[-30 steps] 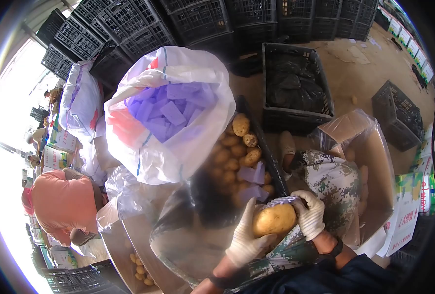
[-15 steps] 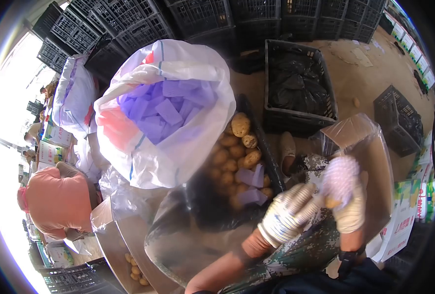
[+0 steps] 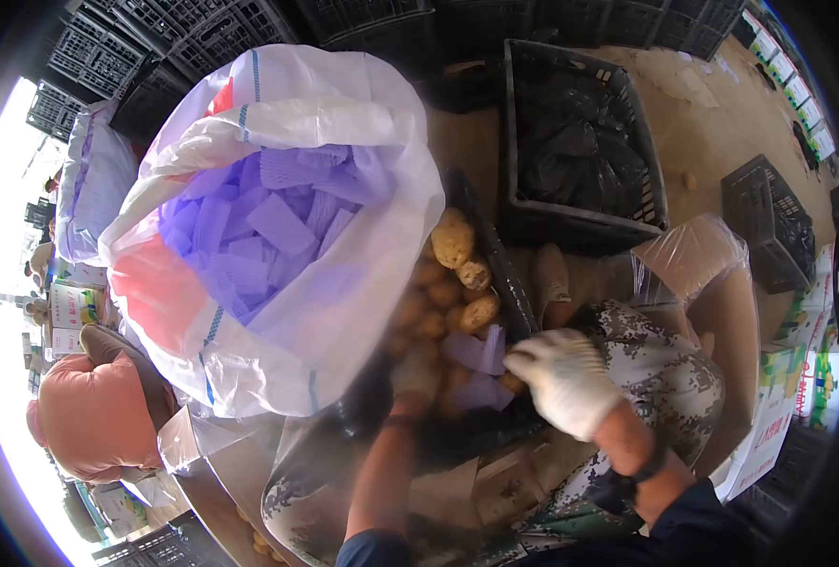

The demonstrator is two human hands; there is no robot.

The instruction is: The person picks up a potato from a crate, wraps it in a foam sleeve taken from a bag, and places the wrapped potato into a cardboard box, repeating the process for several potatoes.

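My left hand (image 3: 417, 373), gloved and blurred, reaches in among the potatoes (image 3: 452, 241) in a black-lined container; its fingers are hidden in shade and motion. My right hand (image 3: 570, 383), in a white glove, is over the container's right side with its fingers slightly bent and apart, close beside purple foam net sleeves (image 3: 481, 352) lying on the potatoes. I see nothing held in it. A big white woven sack (image 3: 344, 283), its mouth wide, is full of flat purple foam net sleeves (image 3: 282, 225) at the left.
An open carton (image 3: 736, 331) with a plastic liner stands at my right, another carton (image 3: 221, 491) at lower left. Ahead is a black crate (image 3: 585, 213) with black plastic inside. A smaller crate (image 3: 769, 227) sits farther right. A person in a pink top (image 3: 98, 416) bends at far left.
The foam-sleeved potato in my right hand is gone from sight. Both hands have moved left, the left one down into the potatoes. The camera view has shifted and the sack appears larger.
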